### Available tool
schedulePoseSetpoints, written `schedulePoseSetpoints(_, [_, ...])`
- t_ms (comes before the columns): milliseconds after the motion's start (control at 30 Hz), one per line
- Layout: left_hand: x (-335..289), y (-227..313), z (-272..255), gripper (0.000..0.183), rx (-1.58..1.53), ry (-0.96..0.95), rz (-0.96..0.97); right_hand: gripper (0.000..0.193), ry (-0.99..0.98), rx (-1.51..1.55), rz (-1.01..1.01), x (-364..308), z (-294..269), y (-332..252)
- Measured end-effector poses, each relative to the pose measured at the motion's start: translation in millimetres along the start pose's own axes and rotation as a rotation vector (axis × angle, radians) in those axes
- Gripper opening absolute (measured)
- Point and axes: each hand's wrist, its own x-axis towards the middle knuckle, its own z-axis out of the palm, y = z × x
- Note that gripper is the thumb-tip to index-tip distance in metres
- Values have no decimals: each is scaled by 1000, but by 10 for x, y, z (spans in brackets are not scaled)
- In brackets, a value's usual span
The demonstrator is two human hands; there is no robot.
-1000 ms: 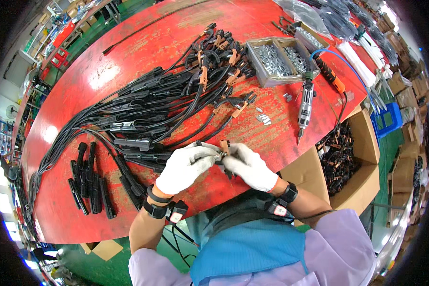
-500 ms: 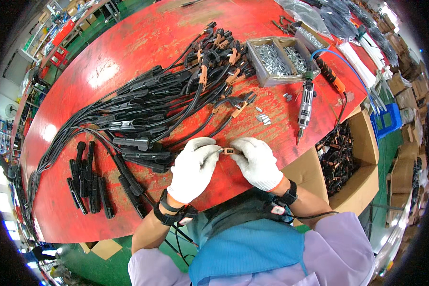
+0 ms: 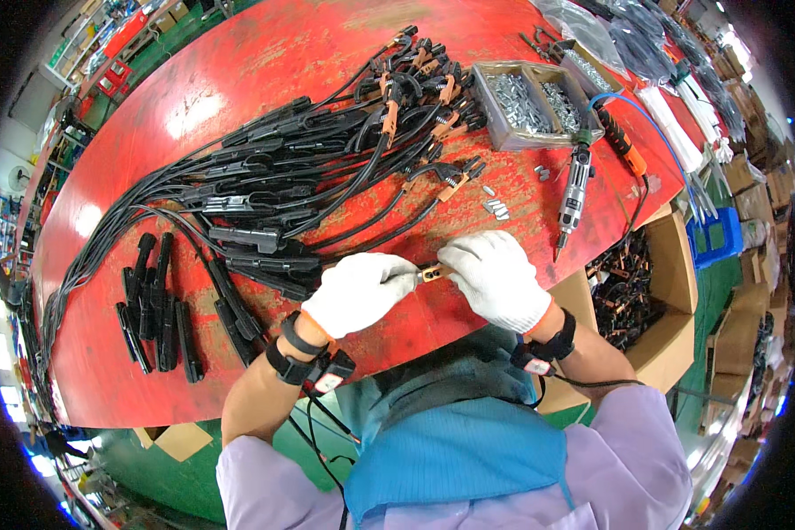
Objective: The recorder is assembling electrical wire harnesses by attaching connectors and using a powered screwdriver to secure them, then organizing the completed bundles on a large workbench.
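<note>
Both hands wear white knitted gloves and meet near the table's front edge. Between them sits a small copper-coloured block with dark holes (image 3: 431,275). My left hand (image 3: 362,293) pinches its left end; my right hand (image 3: 496,279) has its fingers closed at the other end. Just beyond my hands, several small silver metal pieces (image 3: 496,209) lie loose on the red table. Behind my left hand spreads a big bundle of black cables with black handles (image 3: 256,203). At its right end are black and copper-coloured clamp jaws (image 3: 390,119).
A divided bin of small metal parts (image 3: 539,137) stands at the far right. Nearer lie a silver power screwdriver (image 3: 574,194) and an orange-black tool (image 3: 623,143). A cardboard box (image 3: 671,331) of clamp parts adjoins the right edge. Loose black handles (image 3: 163,309) lie on the left.
The copper-coloured block has turned and tilted between my fingers, its holed face now catching more light. My view has shifted slightly, and both forearms sit a little farther apart.
</note>
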Motion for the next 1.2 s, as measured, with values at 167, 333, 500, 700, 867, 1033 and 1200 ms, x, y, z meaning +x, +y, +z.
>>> schedulePoseSetpoints(167, [22,-99,-33,31,2,-180,-304,30,-142,-78,-84,163,-81,14])
schedulePoseSetpoints(333, [-133,-150,81,26,333,96,94,27,-205,-50,-112,227,-83,-27])
schedulePoseSetpoints(500, [-148,19,131,27,511,170,47,26,-191,-30,-59,208,-67,-49])
schedulePoseSetpoints(700, [-162,158,240,35,742,270,12,24,-109,63,32,120,162,-106])
schedulePoseSetpoints(867, [-103,120,256,25,793,339,57,44,324,-166,375,99,-269,254])
schedulePoseSetpoints(1033, [-14,87,261,24,813,375,96,63,475,-56,1246,-234,-381,1209])
schedulePoseSetpoints(1200, [19,86,268,23,774,362,56,25,617,872,1180,-253,-376,1345])
